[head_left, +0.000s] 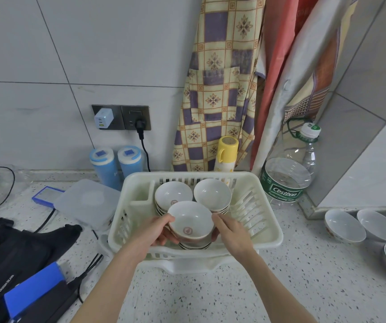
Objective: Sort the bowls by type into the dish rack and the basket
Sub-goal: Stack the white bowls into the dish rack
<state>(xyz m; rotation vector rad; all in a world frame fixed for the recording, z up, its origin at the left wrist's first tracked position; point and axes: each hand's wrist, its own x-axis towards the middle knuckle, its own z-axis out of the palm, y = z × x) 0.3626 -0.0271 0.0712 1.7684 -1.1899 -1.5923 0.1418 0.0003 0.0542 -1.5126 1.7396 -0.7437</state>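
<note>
Home kitchen: tiled wall (36, 54), hanging apron (220, 89), white dish rack (269, 234) with bowls (211, 193) on speckled desk (280, 287).

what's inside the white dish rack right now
Three stacks of white bowls sit in the rack. Both hands, left and right, grip the front stack's top bowl; lower bowls are mostly hidden.

Even, cool indoor light, fairly bright; soft shadows only, e.g. under the rack (266, 238). Slight glare on bottle (289, 178) right of rack. Wide-angle bend: tile lines curve away from rack twd edges. Mild softness overall, corners blurrier; centre sharp enough.
</note>
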